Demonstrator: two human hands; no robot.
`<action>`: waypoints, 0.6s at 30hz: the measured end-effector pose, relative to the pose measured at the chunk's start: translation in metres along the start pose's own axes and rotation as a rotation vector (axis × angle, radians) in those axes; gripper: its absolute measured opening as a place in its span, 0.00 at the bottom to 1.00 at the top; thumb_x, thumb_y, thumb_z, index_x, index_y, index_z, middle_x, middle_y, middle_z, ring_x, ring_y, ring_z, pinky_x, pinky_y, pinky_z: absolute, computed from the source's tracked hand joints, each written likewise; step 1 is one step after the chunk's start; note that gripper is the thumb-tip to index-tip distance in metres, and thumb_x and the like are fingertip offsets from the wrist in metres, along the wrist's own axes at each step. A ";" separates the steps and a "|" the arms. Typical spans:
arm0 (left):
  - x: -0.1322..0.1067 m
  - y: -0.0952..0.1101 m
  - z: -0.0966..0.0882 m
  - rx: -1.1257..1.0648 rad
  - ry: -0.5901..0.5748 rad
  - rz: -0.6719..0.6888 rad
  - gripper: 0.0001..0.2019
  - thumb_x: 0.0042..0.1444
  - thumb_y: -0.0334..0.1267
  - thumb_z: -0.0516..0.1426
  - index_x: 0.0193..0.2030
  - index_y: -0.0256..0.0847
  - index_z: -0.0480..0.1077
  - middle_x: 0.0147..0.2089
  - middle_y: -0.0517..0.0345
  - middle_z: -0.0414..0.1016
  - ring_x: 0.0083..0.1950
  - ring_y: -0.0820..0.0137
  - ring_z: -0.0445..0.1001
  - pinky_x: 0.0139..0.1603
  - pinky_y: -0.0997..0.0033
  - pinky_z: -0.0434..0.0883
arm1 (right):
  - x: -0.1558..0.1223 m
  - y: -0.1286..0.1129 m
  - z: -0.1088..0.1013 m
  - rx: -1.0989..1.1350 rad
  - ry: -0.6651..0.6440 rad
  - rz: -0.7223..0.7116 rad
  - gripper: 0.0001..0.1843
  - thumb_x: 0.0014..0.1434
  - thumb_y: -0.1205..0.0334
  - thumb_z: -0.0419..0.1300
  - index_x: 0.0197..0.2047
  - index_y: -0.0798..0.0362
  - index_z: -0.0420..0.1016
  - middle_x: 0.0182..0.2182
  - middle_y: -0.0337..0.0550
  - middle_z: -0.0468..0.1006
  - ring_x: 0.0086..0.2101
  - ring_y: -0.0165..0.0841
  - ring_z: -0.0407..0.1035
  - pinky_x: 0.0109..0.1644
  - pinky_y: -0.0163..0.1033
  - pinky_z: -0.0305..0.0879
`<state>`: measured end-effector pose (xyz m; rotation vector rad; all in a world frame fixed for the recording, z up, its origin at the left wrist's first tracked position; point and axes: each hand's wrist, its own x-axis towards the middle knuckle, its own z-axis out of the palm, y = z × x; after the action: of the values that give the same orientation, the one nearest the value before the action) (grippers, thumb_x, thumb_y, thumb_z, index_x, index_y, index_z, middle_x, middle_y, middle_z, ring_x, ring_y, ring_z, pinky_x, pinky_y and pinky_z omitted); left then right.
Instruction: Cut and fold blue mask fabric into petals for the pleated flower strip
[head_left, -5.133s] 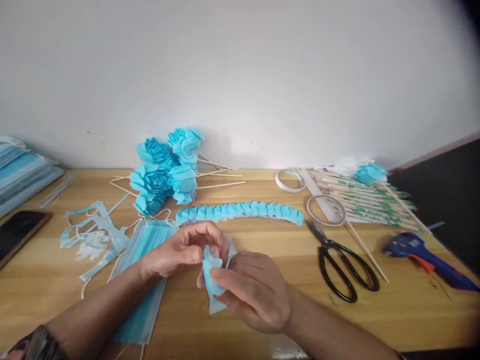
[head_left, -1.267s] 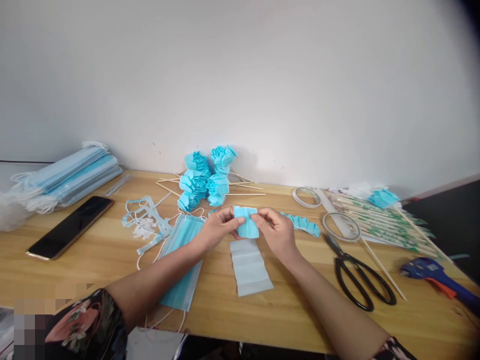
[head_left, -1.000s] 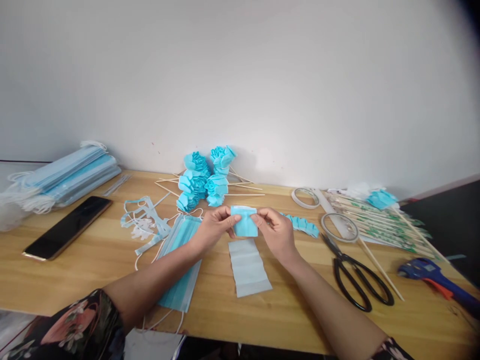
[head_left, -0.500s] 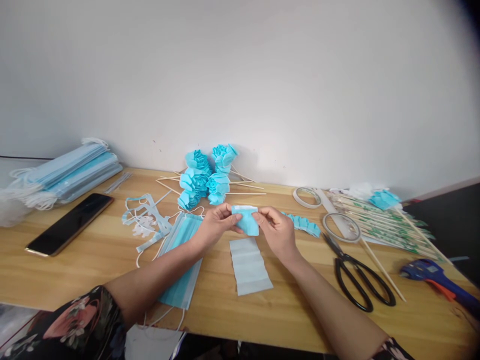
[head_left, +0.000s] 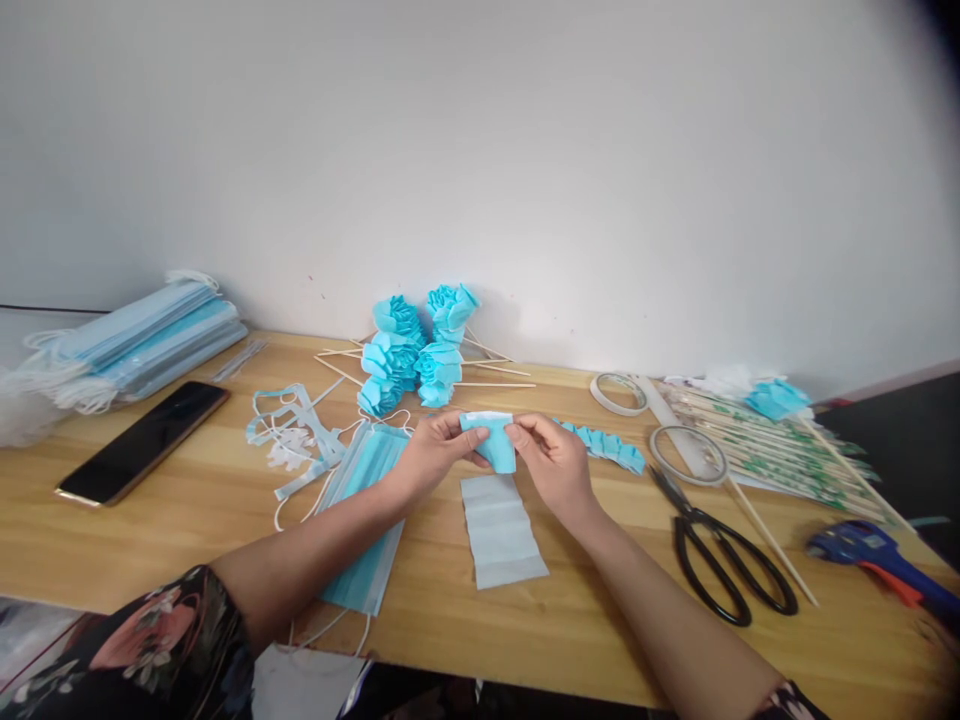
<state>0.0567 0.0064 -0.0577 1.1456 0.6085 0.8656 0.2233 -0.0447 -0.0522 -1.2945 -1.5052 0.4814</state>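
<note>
Between both hands I hold a small blue piece of mask fabric [head_left: 498, 447] with a white upper edge. My left hand [head_left: 441, 445] pinches its left side, thumb on the front. At the upper right corner, my right hand [head_left: 553, 455] grips it between thumb and fingers. Just below, a pale rectangular fabric sheet [head_left: 502, 530] lies on the table. A blue face mask [head_left: 367, 545] rests partly under my left forearm. Beyond my right hand runs a pleated blue strip [head_left: 607, 446], its near end hidden by the hand.
Blue fabric flowers [head_left: 397, 355] on sticks lie by the wall. On the left are stacked masks [head_left: 150, 340], a phone [head_left: 142, 440] and cut strips [head_left: 292, 430]. Tape rolls [head_left: 688, 455], scissors [head_left: 720, 555], wrapped sticks [head_left: 772, 450] and a glue gun [head_left: 862, 548] lie right.
The left part of the blue fabric piece has folded or curled inward, so its lower edge looks narrower. Both hands keep their grip and have barely moved. The view has shifted slightly.
</note>
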 end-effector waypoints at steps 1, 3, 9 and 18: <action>0.000 0.000 0.001 0.004 0.005 0.001 0.17 0.48 0.47 0.67 0.36 0.33 0.77 0.32 0.54 0.80 0.32 0.70 0.77 0.36 0.70 0.77 | 0.000 0.000 0.000 0.012 -0.011 0.005 0.09 0.61 0.57 0.58 0.32 0.52 0.73 0.24 0.36 0.74 0.25 0.30 0.68 0.30 0.33 0.64; -0.001 0.000 0.001 0.012 0.011 0.001 0.18 0.47 0.47 0.67 0.35 0.33 0.76 0.32 0.54 0.80 0.32 0.70 0.77 0.36 0.69 0.77 | 0.001 -0.002 -0.001 0.021 -0.025 0.007 0.08 0.59 0.56 0.60 0.32 0.52 0.73 0.24 0.36 0.72 0.25 0.29 0.66 0.30 0.32 0.63; -0.001 -0.001 0.003 0.021 0.016 -0.011 0.19 0.44 0.49 0.68 0.33 0.33 0.75 0.31 0.54 0.80 0.31 0.69 0.77 0.36 0.66 0.77 | 0.001 -0.005 -0.001 -0.019 0.000 0.026 0.13 0.60 0.56 0.58 0.26 0.52 0.68 0.20 0.34 0.67 0.22 0.27 0.61 0.26 0.32 0.59; 0.000 -0.002 0.003 0.009 0.023 -0.026 0.18 0.43 0.48 0.69 0.33 0.34 0.76 0.30 0.55 0.78 0.31 0.69 0.76 0.35 0.66 0.77 | 0.001 -0.006 0.001 -0.093 0.014 0.021 0.13 0.61 0.57 0.55 0.26 0.51 0.67 0.20 0.34 0.66 0.23 0.29 0.61 0.27 0.33 0.59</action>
<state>0.0591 0.0043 -0.0591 1.1346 0.6450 0.8553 0.2195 -0.0459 -0.0474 -1.3843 -1.5185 0.4190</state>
